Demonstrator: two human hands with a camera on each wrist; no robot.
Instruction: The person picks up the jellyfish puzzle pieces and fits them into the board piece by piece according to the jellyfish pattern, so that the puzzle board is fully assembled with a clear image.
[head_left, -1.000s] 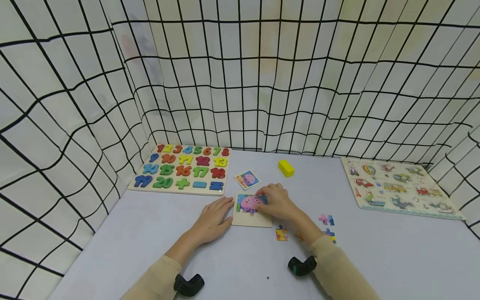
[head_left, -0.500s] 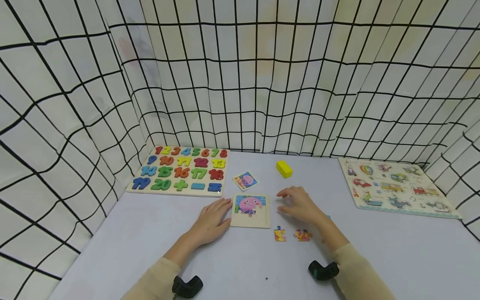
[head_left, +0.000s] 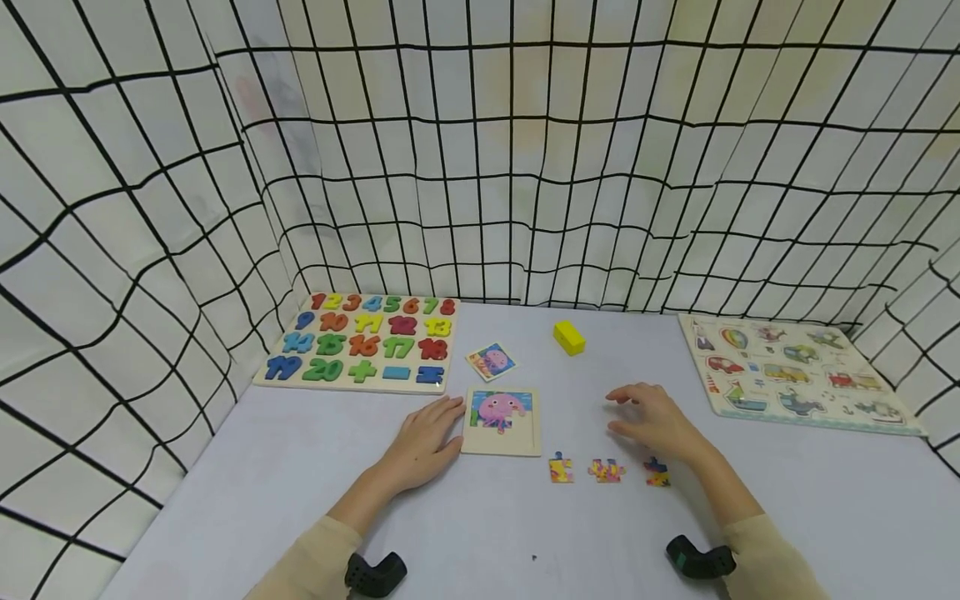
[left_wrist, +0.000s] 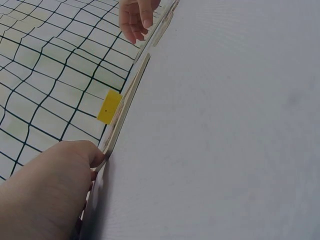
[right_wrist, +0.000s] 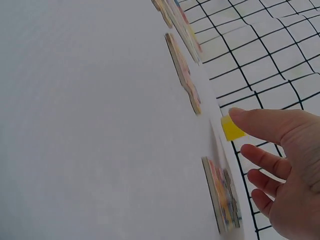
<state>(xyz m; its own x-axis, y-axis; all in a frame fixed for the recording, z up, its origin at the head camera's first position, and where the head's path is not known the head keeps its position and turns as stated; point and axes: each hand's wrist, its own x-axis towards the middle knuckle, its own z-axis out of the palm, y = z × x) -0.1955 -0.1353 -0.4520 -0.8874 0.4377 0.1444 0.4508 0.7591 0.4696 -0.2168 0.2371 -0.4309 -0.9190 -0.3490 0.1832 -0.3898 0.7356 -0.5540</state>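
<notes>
A square wooden jigsaw board (head_left: pixel 501 446) with a pink octopus picture lies flat in the middle of the head view; its lower right part shows bare wood. My left hand (head_left: pixel 422 442) rests at its left side, thumb and fingertips touching the edge; in the left wrist view the thumb (left_wrist: pixel 95 155) meets the board's edge (left_wrist: pixel 131 97). To the right, my right hand (head_left: pixel 656 421) hovers over the table, fingers loosely bent, holding nothing. Below it are three jigsaw pieces: a yellow one (head_left: pixel 561 469), a pink-and-yellow one (head_left: pixel 607 471) and a blue-and-orange one (head_left: pixel 657 473). Anything under the hand is hidden.
A small picture card (head_left: pixel 492 362) and a yellow block (head_left: pixel 569 337) lie behind the board. At the back left is a number puzzle (head_left: pixel 382 385), at the right a vehicle puzzle board (head_left: pixel 810 421). Black netting (head_left: pixel 480 175) encloses the white table.
My right hand has left the board and moved rightward over the table, towards the loose jigsaw pieces, uncovering the octopus picture. The left hand has stayed at the board's edge.
</notes>
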